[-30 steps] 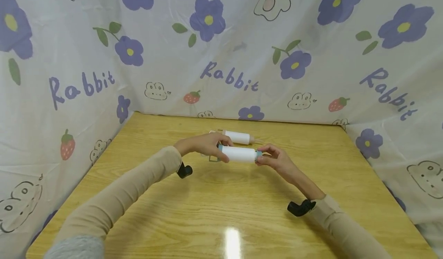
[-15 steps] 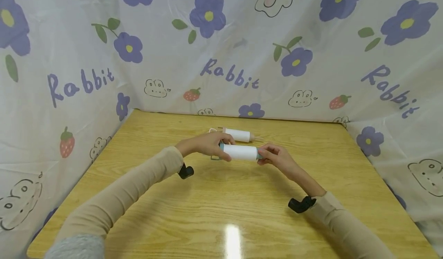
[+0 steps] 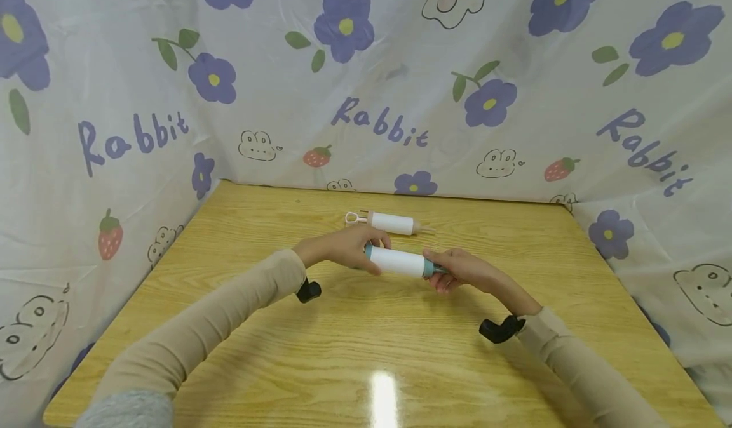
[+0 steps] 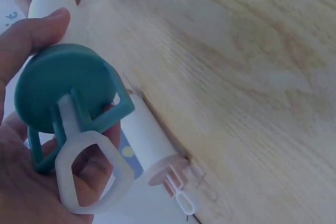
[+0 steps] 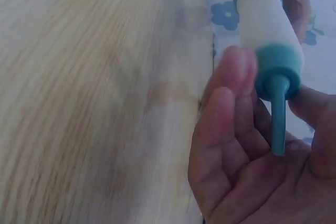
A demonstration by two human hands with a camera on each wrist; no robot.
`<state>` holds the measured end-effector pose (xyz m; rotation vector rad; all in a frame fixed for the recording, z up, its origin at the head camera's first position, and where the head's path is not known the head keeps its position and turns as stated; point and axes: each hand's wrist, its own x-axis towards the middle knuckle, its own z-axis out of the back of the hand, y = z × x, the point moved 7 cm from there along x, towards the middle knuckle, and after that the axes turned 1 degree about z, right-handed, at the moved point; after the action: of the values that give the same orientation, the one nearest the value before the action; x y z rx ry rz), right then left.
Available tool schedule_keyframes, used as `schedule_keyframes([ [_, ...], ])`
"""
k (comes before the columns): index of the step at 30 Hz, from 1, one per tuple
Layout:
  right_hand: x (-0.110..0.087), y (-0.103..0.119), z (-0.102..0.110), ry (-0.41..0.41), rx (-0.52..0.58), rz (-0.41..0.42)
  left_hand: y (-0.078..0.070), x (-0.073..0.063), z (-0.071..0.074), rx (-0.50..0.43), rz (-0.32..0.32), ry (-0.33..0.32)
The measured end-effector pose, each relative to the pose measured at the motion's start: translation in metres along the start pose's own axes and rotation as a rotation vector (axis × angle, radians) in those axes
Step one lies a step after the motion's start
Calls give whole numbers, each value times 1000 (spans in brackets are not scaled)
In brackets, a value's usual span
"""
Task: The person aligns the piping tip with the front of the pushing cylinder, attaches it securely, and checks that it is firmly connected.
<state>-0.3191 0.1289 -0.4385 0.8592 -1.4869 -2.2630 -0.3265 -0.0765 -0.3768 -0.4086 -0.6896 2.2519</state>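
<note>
A large white syringe [image 3: 400, 261] with teal ends is held level above the table between the two hands. My left hand [image 3: 347, 246] grips its plunger end, thumb and fingers round the teal flange [image 4: 65, 77]. Behind that flange a white pull ring [image 4: 63, 182] and two teal side loops stick out in the left wrist view. My right hand [image 3: 460, 269] has its thumb and fingertips at the teal nozzle collar [image 5: 281, 61], pinching it. The thin nozzle [image 5: 278, 124] points in over the right palm.
A second white syringe [image 3: 393, 223] with pinkish ends lies on the wooden table [image 3: 320, 358] just behind the hands, its ring to the left. A floral cloth [image 3: 366, 85] hangs round the back and sides. Black wrist cameras [image 3: 500, 329] sit below both wrists.
The syringe's nozzle end has dipped slightly toward me. My right hand has turned so its fingers lie lower, under the nozzle, and more of the far syringe shows.
</note>
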Motion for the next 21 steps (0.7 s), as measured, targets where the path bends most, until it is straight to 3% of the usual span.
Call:
schedule_keyframes([
  [7, -6, 2, 9, -52, -26, 52, 8, -3, 2, -68, 51, 1],
  [10, -11, 8, 15, -127, -57, 181, 12, -5, 5, -86, 74, -6],
  [13, -18, 18, 16, -196, -116, 373, 15, -5, 7, -95, 88, -2],
  [16, -23, 28, 9, -203, -140, 540, 16, -5, 8, -96, 102, 1],
  [18, -24, 32, 4, -197, -145, 612, 15, -6, 8, -112, 104, 0],
  [21, -22, 33, 1, -214, -138, 640, 14, -6, 7, -129, 106, -4],
])
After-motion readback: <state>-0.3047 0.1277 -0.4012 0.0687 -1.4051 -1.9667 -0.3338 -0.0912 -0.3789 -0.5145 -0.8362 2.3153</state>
